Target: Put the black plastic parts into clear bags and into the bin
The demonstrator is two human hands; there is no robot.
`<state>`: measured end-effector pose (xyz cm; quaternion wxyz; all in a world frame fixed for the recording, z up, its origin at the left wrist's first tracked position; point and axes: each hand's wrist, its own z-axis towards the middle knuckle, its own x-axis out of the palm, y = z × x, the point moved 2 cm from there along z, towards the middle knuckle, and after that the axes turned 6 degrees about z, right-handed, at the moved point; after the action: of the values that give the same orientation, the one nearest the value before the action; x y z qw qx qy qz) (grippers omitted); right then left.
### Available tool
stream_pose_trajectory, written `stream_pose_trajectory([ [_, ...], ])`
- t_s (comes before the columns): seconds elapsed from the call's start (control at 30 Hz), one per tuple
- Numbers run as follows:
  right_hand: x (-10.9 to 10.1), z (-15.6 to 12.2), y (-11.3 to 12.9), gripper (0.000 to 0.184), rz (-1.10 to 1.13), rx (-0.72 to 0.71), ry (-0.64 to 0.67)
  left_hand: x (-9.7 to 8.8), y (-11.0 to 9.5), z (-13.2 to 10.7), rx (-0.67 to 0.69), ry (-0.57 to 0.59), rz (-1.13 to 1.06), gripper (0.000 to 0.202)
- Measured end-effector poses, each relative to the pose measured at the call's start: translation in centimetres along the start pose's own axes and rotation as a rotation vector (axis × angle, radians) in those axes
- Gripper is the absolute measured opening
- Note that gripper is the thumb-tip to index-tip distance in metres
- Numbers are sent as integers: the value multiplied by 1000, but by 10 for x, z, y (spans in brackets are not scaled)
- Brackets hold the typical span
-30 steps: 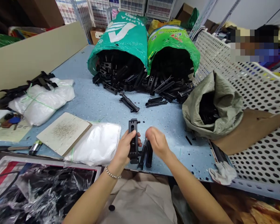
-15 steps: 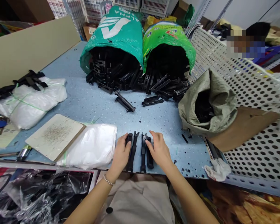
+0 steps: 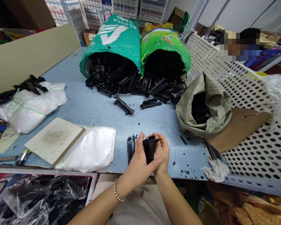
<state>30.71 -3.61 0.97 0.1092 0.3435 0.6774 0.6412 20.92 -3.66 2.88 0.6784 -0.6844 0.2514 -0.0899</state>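
Close to the table's front edge, my left hand [image 3: 138, 161] and my right hand [image 3: 163, 153] are closed together around black plastic parts [image 3: 150, 146]. They are held upright between the palms; how many there are I cannot tell. My left thumb reaches across to the right hand. Just left of my left hand, more long black plastic parts [image 3: 130, 148] lie on the blue speckled table [image 3: 154, 120], partly hidden by that hand. Farther back, a loose pair of similar parts [image 3: 123, 104] and another pair [image 3: 151, 103] lie in front of the bags.
A teal bag [image 3: 114, 37] and a green bag [image 3: 166, 39] spill black parts. A grey-green sack [image 3: 215, 115] stands right, beside a white perforated basket [image 3: 248, 93]. On the left are clear plastic bags [image 3: 96, 148], a square board [image 3: 53, 137] and a tied white bundle [image 3: 32, 106]. Beyond the basket is a person.
My right hand has gathered the right-hand black parts and lifted them upright. My left hand has left the left-hand parts and moved right, closing on the lifted ones.
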Motion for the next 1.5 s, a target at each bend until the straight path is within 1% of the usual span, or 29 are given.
stream_pose_trajectory([
  [0.1, 4, 3, 7, 27, 86, 34, -8, -8, -4, -3, 38, 1, 63, 80],
  [0.17, 2, 8, 11, 28, 78, 66, 55, -18, -6, -4, 70, -23, 107, 73],
  [0.2, 1, 10, 13, 31, 65, 118, 118, -24, -7, -4, 79, -30, 121, 72],
  [0.23, 0, 12, 14, 35, 56, 205, 201, -29, -9, -5, 83, -28, 130, 71],
  [0.33, -2, 14, 18, 43, 105, 583, 506, -41, -13, -4, 88, 22, 120, 66],
  [0.4, -5, 13, 22, 42, 191, 780, 676, -46, -15, -4, 96, 56, 104, 62],
  [0.47, -7, 11, 25, 40, 264, 878, 789, -49, -17, -5, 101, 75, 86, 58],
  [0.53, -8, 9, 26, 38, 294, 887, 833, -52, -18, -7, 101, 99, 58, 54],
  [0.6, -9, 6, 27, 38, 261, 807, 827, -55, -19, -9, 85, 139, 16, 50],
  [0.67, -10, 2, 32, 40, 146, 640, 811, -57, -18, -11, 33, 209, -57, 48],
  [0.7, -11, 2, 36, 40, 43, 513, 801, -57, -17, -12, -6, 254, -114, 48],
  [0.73, -12, 1, 43, 39, -93, 355, 795, -57, -15, -14, -53, 305, -181, 49],
  [0.8, -13, 2, 58, 36, -418, -18, 793, -58, -12, -16, -144, 409, -323, 51],
  [0.87, -15, 3, 72, 33, -693, -359, 793, -59, -10, -19, -192, 489, -410, 50],
  [0.9, -16, 3, 76, 32, -765, -466, 800, -60, -11, -20, -196, 512, -415, 48],
  [0.93, -18, 3, 78, 32, -777, -503, 814, -62, -12, -20, -185, 523, -395, 47],
  [0.97, -20, 2, 77, 33, -728, -454, 847, -64, -15, -21, -161, 524, -355, 47],
  [1.0, -22, 1, 73, 38, -622, -317, 904, -65, -18, -21, -127, 517, -300, 47],
  [1.03, -24, -2, 67, 45, -465, -107, 976, -67, -21, -21, -86, 506, -239, 48],
  [1.07, -24, -7, 60, 52, -268, 148, 1047, -68, -24, -21, -41, 491, -180, 50],
  [1.1, -25, -14, 53, 55, -52, 413, 1099, -68, -26, -21, 3, 476, -129, 51],
  [1.13, -24, -21, 48, 56, 167, 649, 1122, -69, -28, -21, 34, 471, -90, 51],
  [1.17, -22, -27, 45, 53, 369, 835, 1117, -69, -28, -21, 47, 473, -64, 51],
  [1.2, -20, -33, 43, 48, 540, 963, 1091, -69, -28, -20, 52, 479, -44, 52],
  [1.23, -18, -38, 42, 42, 679, 1042, 1061, -69, -27, -20, 57, 487, -29, 52],
  [1.27, -16, -42, 41, 40, 782, 1086, 1042, -70, -26, -20, 68, 491, -12, 51],
  [1.33, -14, -48, 41, 39, 880, 1109, 1046, -73, -26, -21, 116, 486, 19, 51],
  [1.4, -14, -49, 40, 41, 854, 1057, 1074, -77, -26, -21, 158, 496, 30, 51],
  [1.5, -18, -45, 38, 42, 708, 946, 1067, -78, -25, -23, 155, 542, 23, 50],
])
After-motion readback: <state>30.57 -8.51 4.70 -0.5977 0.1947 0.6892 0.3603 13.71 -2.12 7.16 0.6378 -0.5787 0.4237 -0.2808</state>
